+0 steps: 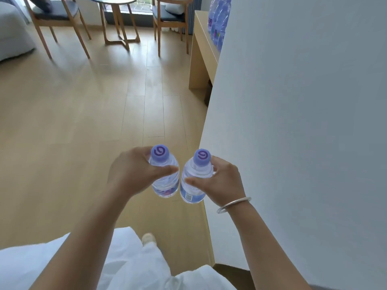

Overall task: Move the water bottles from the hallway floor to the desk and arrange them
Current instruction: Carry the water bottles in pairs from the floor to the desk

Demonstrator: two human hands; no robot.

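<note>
Here the left hand and right hand are each gripping an upright water bottle, fingers curled round it; the desk is lying far ahead, right, nearer the right hand.

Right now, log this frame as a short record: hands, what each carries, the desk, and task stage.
left hand: grips left bottle, upright, purple cap
right hand: grips right bottle, upright, purple cap
desk: ahead on the right, partly hidden by the wall
bottles on desk: several standing in a group
stage: two bottles in the hands above the wooden floor, not yet at the desk
</note>
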